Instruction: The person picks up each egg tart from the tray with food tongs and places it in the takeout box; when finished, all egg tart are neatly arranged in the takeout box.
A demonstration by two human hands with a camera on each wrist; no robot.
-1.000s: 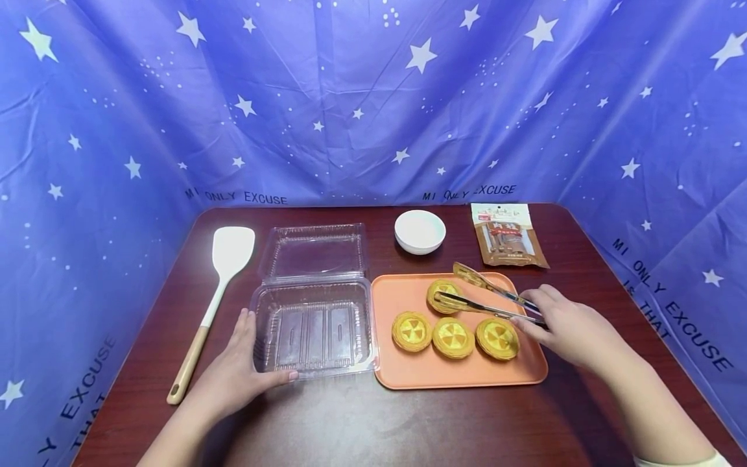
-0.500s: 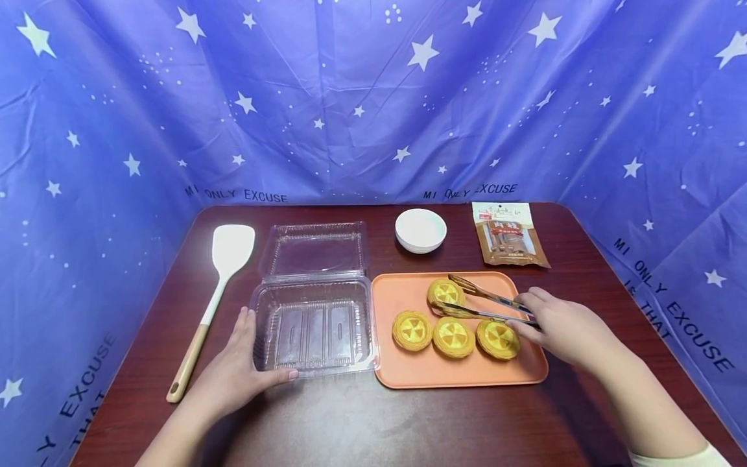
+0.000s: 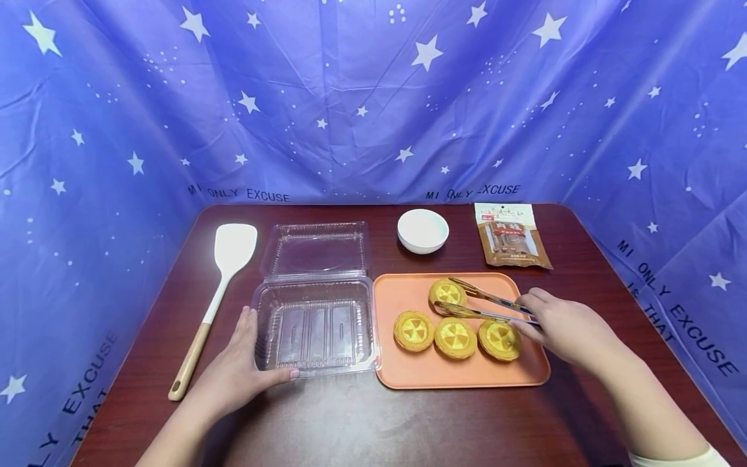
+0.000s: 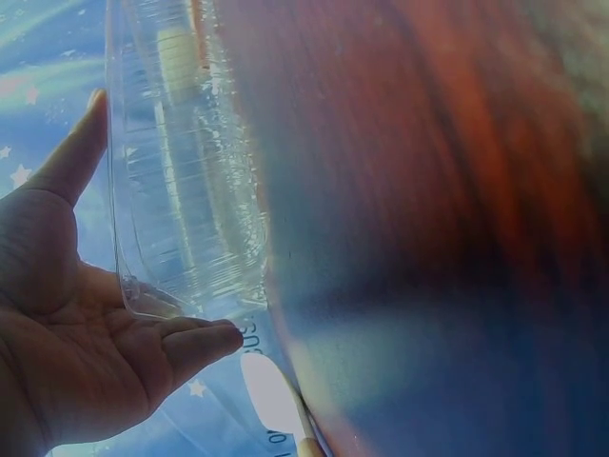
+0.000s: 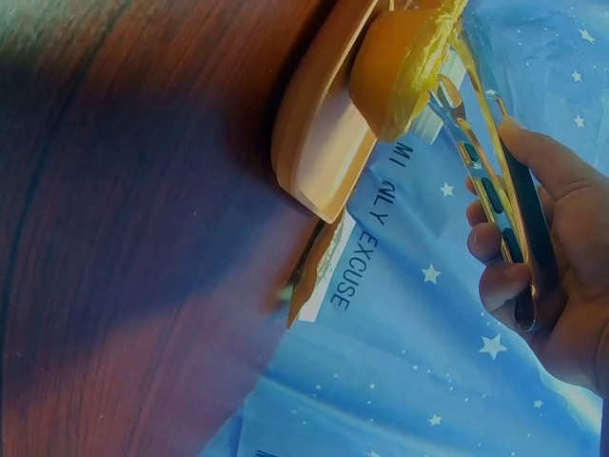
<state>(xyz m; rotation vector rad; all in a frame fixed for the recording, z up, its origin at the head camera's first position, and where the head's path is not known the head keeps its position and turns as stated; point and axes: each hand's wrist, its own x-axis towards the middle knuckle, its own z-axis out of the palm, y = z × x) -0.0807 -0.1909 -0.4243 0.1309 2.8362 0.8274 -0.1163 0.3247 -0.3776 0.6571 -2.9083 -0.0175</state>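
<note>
My left hand [image 3: 230,379] rests at the near left corner of a hinged clear plastic container [image 3: 318,336], thumb along its front edge, fingers extended along its left side. The container's lid lies folded back. In the left wrist view the same hand [image 4: 95,352] shows straight fingers beside the clear wall. My right hand [image 3: 569,327] grips metal tongs [image 3: 469,312] with fingers curled round the arms [image 5: 533,238]. Their tips stand on either side of the back egg tart [image 3: 447,292]; I cannot tell whether both touch it. Several tarts sit on the orange tray [image 3: 461,377].
A white spatula [image 3: 233,250] with a wooden handle lies left of the container. Behind the tray are a white bowl [image 3: 423,231] and a brown-and-white packet [image 3: 513,237]. The tray's left edge meets the container. A blue starry curtain [image 3: 362,97] surrounds the table.
The tongs have come down and their arms have drawn closer together about the back tart. My right hand moved slightly with them. My left hand stays at the container.
</note>
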